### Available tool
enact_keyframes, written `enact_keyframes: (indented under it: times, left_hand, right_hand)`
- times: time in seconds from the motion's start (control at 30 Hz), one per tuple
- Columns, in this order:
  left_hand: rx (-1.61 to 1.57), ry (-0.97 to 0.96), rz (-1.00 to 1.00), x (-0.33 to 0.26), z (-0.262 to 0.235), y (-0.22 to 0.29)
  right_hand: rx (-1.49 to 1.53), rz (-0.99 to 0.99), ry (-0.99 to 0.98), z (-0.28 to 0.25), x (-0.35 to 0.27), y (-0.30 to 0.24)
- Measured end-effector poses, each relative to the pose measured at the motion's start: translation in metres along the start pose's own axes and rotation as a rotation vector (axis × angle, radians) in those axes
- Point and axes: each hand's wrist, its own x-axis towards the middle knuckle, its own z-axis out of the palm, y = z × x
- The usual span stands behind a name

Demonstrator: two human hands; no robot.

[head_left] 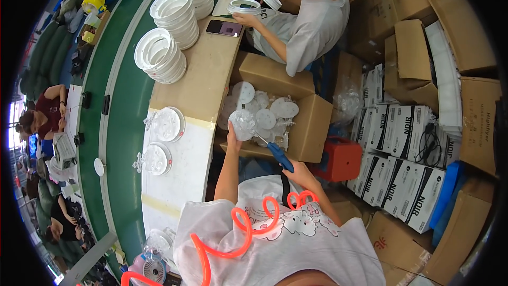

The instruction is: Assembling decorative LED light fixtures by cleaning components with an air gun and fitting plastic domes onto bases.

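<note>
My left hand [233,140] grips a round clear plastic part [244,123] by its edge, above an open carton. In my right hand [302,175] is a blue air blow gun [278,153], its thin metal nozzle angled up and left toward the clear part. An orange coiled hose [241,249] loops across my shirt. Inside the carton [312,127] lie several similar clear plastic discs [265,119], piled loosely. To the left, white round parts with clear pieces [159,159] rest on the white part of the bench.
Stacks of white rings [159,55] stand along the bench beside a green conveyor belt [124,106]. A phone [224,28] lies near a co-worker [317,21], who handles white rings. On the right are a red container [341,159] and stacked boxes [397,180]. A small fan [154,271] sits lower left.
</note>
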Motion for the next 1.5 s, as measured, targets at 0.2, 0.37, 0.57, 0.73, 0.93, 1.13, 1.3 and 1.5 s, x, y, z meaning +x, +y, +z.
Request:
enact_keyframes:
  times: [0.2, 0.37, 0.57, 0.73, 0.93, 1.13, 1.3, 1.5]
  left_hand:
    - [-0.049, 0.034, -0.020, -0.001, -0.003, 0.002]
    - [-0.039, 0.051, 0.024, -0.002, -0.005, 0.007]
    - [-0.055, 0.203, 0.075, -0.001, 0.005, 0.006]
    - [-0.003, 0.163, 0.076, -0.005, 0.004, 0.000]
    - [-0.315, 0.068, 0.064, -0.004, -0.015, -0.011]
    - [-0.192, 0.091, 0.039, 0.001, -0.023, 0.003]
    - [-0.158, 0.046, 0.013, -0.003, -0.003, 0.004]
    - [-0.033, 0.059, -0.003, 0.007, -0.009, 0.006]
  right_hand:
    - [-0.028, 0.008, -0.002, 0.002, 0.003, -0.002]
    - [-0.024, 0.000, 0.025, 0.003, -0.001, -0.008]
    - [-0.099, -0.005, -0.054, 0.005, -0.006, -0.008]
    - [-0.066, 0.029, -0.091, 0.015, -0.007, -0.013]
    - [-0.078, 0.026, -0.014, 0.005, 0.000, -0.004]
    - [-0.250, 0.051, -0.113, 0.015, 0.000, 0.006]
    - [-0.209, 0.061, -0.098, 0.010, 0.000, -0.007]
    - [-0.177, 0.041, -0.041, 0.013, 0.006, -0.005]
